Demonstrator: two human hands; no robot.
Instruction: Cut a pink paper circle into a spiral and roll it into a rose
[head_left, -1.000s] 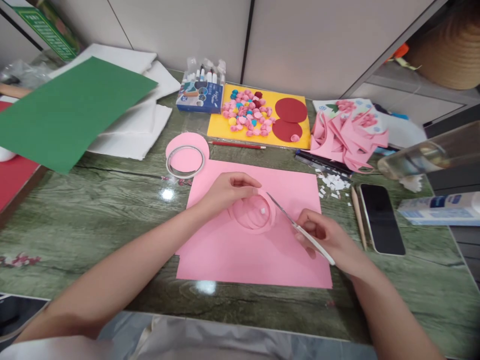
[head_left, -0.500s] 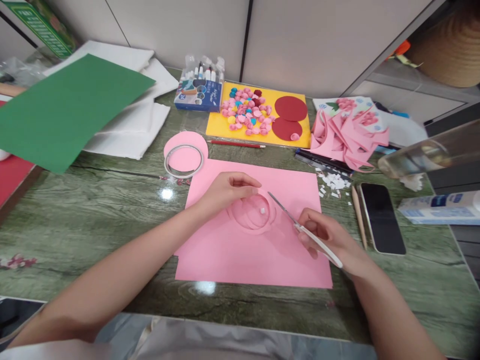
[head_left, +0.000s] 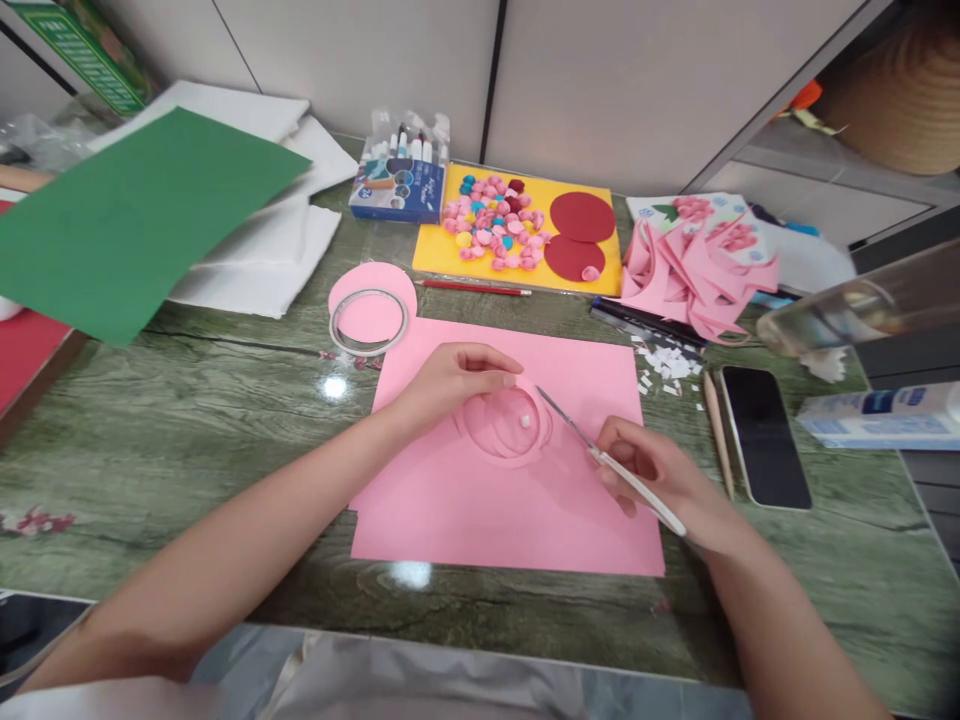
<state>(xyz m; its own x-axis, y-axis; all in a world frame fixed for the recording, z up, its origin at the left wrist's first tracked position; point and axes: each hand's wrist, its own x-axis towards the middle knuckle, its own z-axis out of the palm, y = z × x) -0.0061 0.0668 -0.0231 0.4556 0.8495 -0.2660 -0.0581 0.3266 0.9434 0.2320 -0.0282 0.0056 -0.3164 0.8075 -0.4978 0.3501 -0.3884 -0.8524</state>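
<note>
My left hand [head_left: 476, 375] pinches the top edge of a pink paper ring [head_left: 501, 460] between thumb and fingers. Inside the ring are curved pink layers and a small white square [head_left: 526, 421]. My right hand [head_left: 660, 480] grips white-handled scissors [head_left: 637, 487], seen nearly edge-on. Their thin metal tip points up and left, close to the ring's upper right edge; whether it touches the paper I cannot tell. Under both hands lie pink paper sheets [head_left: 480, 525], slightly offset from each other.
Left of the sheets, a tape roll [head_left: 405, 325] rests over a pink paper circle [head_left: 375, 275]. Behind, a yellow sheet [head_left: 431, 250] bears small paper buds and dark red circles. To the right are pink scraps [head_left: 697, 270], white bits [head_left: 667, 365], a wooden stick [head_left: 718, 435] and a phone [head_left: 765, 435].
</note>
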